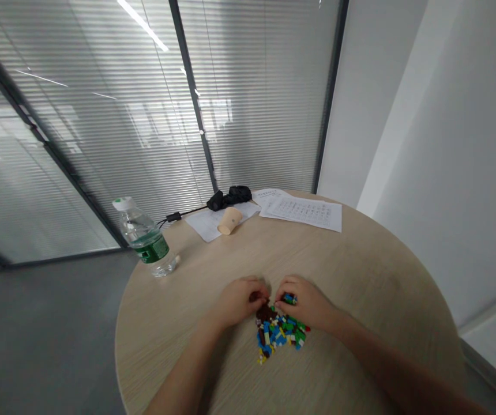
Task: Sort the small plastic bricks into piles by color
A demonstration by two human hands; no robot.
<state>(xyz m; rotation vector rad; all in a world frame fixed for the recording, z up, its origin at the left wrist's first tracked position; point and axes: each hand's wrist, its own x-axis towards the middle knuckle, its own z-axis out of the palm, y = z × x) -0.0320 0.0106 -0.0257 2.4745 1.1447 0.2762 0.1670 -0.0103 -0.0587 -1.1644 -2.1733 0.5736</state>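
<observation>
Pinching bricks above the loose brick pile [279, 335] on the round wooden worktop [352, 276]: right hand [304, 302] with fingers curled around a blue-green brick clump [289, 298], left hand [241, 300] with fingers narrowed on a dark brick [254, 297]. Water bottle [144, 236] stands well beyond the pile.

Left hand [241, 301], right hand [304, 304] blurred over plastic bricks [279, 334]; arms cut by lower edge; printed sheet [304, 211] text too small to read.

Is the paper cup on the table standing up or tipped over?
Tipped over: the paper cup lies on its side on a white sheet of paper.
</observation>
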